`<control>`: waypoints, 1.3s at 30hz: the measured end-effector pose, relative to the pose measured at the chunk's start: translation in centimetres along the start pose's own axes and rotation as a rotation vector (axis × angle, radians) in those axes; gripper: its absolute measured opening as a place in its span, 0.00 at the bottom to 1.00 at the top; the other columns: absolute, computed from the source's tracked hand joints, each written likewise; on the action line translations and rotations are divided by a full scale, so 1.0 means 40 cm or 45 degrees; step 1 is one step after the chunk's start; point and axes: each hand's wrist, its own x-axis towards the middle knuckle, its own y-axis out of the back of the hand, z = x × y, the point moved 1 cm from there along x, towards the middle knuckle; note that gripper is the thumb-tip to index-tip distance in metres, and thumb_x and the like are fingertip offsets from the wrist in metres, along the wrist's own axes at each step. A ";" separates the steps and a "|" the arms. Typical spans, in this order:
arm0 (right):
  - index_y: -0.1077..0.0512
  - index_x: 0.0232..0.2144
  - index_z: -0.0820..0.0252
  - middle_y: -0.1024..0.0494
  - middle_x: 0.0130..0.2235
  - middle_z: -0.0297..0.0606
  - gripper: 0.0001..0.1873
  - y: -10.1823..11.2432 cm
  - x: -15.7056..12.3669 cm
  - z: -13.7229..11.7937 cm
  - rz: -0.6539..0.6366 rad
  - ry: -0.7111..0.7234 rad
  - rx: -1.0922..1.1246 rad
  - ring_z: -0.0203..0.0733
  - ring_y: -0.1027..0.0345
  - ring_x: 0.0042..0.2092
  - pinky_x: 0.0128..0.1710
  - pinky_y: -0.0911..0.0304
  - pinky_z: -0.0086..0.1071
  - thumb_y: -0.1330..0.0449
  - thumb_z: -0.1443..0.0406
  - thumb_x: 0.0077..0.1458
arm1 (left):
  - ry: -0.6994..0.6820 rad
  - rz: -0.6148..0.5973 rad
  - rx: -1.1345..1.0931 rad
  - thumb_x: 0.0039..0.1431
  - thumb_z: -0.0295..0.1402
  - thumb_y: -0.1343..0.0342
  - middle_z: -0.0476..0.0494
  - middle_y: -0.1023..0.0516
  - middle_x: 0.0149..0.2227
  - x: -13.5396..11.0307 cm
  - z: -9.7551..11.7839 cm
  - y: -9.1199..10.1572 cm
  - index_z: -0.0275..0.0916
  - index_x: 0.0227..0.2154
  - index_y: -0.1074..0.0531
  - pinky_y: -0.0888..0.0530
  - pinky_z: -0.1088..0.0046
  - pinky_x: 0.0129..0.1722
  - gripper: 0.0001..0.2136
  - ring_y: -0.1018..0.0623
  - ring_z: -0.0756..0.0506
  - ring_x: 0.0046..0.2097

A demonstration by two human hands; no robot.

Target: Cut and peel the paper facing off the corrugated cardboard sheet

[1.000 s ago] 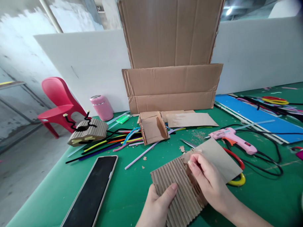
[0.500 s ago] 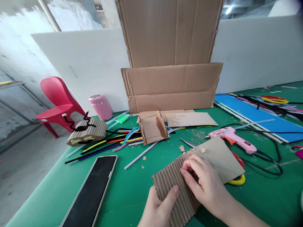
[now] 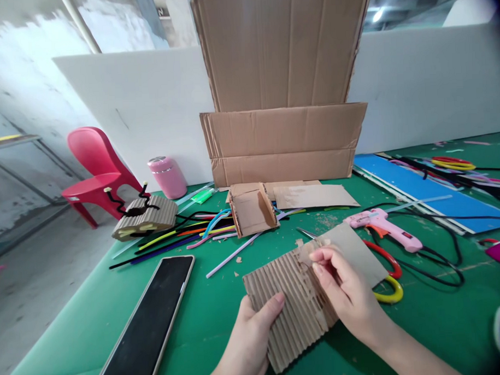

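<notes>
My left hand (image 3: 247, 341) grips the near edge of a piece of cardboard (image 3: 284, 295) whose ribbed corrugation is laid bare, thumb on top. My right hand (image 3: 344, 293) pinches the brown paper facing (image 3: 350, 249) at the sheet's far side, where it is partly peeled back from the ribs. The sheet is held just above the green table (image 3: 205, 320).
A phone (image 3: 150, 319) lies at the left. Red-and-yellow scissors (image 3: 388, 284) and a pink glue gun (image 3: 382, 229) with black cord lie at the right. Pipe cleaners (image 3: 182, 236), a small cardboard box (image 3: 253, 209), a pink tumbler (image 3: 167, 176) and upright cardboard sheets (image 3: 285, 137) stand behind.
The right hand went down onto the ribs, then back up to the peeled paper edge. The sheet has turned a little and shifted left.
</notes>
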 end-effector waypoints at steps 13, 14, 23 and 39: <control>0.36 0.32 0.58 0.35 0.32 0.37 0.05 -0.025 -0.006 -0.018 -0.176 0.144 -0.272 0.38 0.39 0.32 0.31 0.40 0.33 0.51 0.67 0.53 | -0.124 -0.040 0.071 0.47 0.30 0.45 0.42 0.21 0.31 -0.006 0.005 -0.004 0.34 0.44 0.37 0.28 0.65 0.36 0.19 0.23 0.41 0.35; 0.36 0.31 0.58 0.35 0.32 0.37 0.04 -0.026 -0.006 -0.020 -0.166 0.146 -0.293 0.38 0.39 0.33 0.31 0.40 0.33 0.51 0.67 0.53 | -0.147 -0.028 0.094 0.47 0.30 0.45 0.42 0.21 0.31 -0.008 0.004 -0.005 0.33 0.42 0.35 0.28 0.65 0.36 0.17 0.23 0.41 0.35; 0.40 0.26 0.59 0.37 0.29 0.37 0.06 -0.033 -0.001 -0.042 -0.214 0.136 -0.501 0.40 0.41 0.32 0.29 0.44 0.34 0.55 0.67 0.54 | -0.315 -0.048 0.239 0.46 0.29 0.44 0.41 0.22 0.34 -0.022 -0.002 -0.009 0.32 0.39 0.32 0.28 0.66 0.36 0.15 0.24 0.41 0.36; 0.37 0.35 0.58 0.35 0.33 0.37 0.06 -0.012 -0.015 -0.011 -0.071 0.132 -0.184 0.37 0.38 0.32 0.32 0.39 0.31 0.51 0.67 0.53 | -0.103 -0.005 -0.031 0.46 0.28 0.44 0.40 0.22 0.34 0.013 0.029 0.008 0.35 0.42 0.36 0.28 0.63 0.39 0.18 0.23 0.41 0.37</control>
